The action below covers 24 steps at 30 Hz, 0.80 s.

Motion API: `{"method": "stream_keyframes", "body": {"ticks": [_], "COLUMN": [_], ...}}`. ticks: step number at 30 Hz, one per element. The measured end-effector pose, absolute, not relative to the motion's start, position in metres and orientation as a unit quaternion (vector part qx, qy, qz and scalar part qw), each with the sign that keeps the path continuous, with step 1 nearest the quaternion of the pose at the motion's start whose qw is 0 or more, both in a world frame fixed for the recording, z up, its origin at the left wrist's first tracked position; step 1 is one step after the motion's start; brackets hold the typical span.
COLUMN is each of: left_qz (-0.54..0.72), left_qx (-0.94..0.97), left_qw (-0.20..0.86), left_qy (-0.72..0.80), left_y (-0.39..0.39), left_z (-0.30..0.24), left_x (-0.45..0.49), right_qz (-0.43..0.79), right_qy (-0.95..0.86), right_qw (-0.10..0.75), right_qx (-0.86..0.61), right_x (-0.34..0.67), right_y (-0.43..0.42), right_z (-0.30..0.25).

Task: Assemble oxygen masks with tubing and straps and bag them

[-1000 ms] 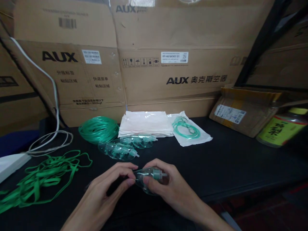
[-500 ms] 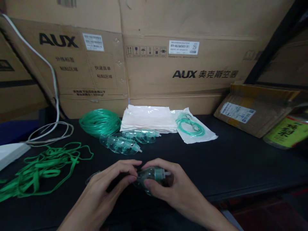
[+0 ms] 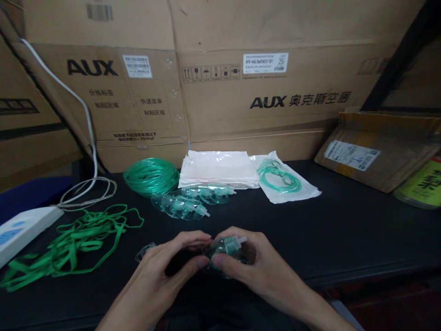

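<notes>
A clear green-tinted oxygen mask [image 3: 230, 246] is held low over the front of the black table, its pale connector pointing up and to the right. My right hand [image 3: 257, 259] is closed around it, thumb on the near side and fingers behind. At the mask's left edge, the thumb and fingertips of my left hand [image 3: 177, 259] are curled in against it; their exact grip is partly hidden. Beyond my left wrist, a small clear plastic piece [image 3: 146, 251] shows in part. Several more oxygen masks [image 3: 182, 205] lie nested in two groups behind my hands.
Green elastic cord [image 3: 77, 243] lies tangled at left, beside a white power strip [image 3: 29, 227]. Coiled green tubing [image 3: 151, 177], white packets [image 3: 218, 170] and a bag with thin tubing [image 3: 282, 179] sit at the back. Large cardboard [image 3: 220, 105] stands behind; a carton [image 3: 372, 151] is at right.
The mask has tilted in my right hand, so its connector now points more upward. Both hands stay close together around it. The whole view has shifted slightly.
</notes>
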<state>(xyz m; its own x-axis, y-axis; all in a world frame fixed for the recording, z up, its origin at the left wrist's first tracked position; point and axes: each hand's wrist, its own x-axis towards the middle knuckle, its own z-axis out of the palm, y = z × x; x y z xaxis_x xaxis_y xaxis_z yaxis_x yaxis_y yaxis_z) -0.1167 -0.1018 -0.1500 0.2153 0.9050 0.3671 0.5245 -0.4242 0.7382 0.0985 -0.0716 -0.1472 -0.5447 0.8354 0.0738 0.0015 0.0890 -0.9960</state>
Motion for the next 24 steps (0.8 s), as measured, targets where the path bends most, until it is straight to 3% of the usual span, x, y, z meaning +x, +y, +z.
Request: {"method": "stream_keyframes", "body": {"ticks": [24], "left_qz": [0.383], "left_qx": [0.706], "left_qw": [0.315], "left_qy": [0.506], "left_y": [-0.107], "left_z": [-0.135], "left_x": [-0.117], "right_qz": [0.608], "right_qy": [-0.624], "right_qw": [0.351], "right_qx": [-0.341], "right_x": [0.1], "right_y": [-0.071], "right_z": [-0.144]}}
